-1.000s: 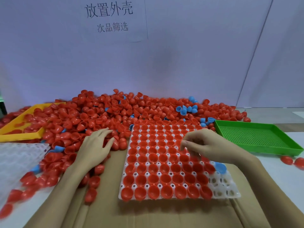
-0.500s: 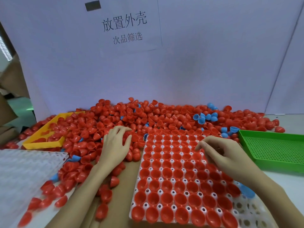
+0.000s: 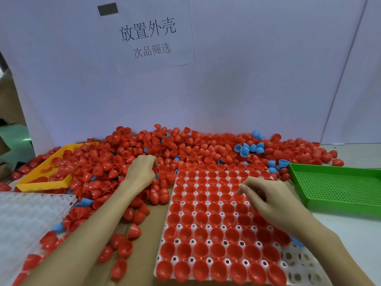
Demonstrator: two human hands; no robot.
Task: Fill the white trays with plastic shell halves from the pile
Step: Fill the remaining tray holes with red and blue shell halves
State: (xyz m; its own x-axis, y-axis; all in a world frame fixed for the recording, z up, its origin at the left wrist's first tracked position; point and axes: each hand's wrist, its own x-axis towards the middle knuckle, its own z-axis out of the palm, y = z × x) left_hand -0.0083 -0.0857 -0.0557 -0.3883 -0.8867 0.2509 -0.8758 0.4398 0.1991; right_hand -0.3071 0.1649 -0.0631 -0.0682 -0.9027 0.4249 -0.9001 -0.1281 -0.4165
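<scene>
pile [image 3: 185,149] blocks far edge | bare cardboard [image 3: 152,223] lane left of white tray [image 3: 296,265] | green tray [image 3: 338,188] bounds right

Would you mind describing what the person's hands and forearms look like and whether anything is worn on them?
Both the left hand and the right hand are bare, with no gloves, rings, watch or bracelet visible. Both forearms are uncovered right down to the bottom edge of the picture; no sleeve shows. The fingernails look short and unpainted.

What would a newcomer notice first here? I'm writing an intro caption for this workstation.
First, the huge pile of red shell halves heaped against the back wall. Next, the white tray in front, almost filled with red halves, with the right hand over it and the left hand in the pile. The green tray sits far right.
</scene>
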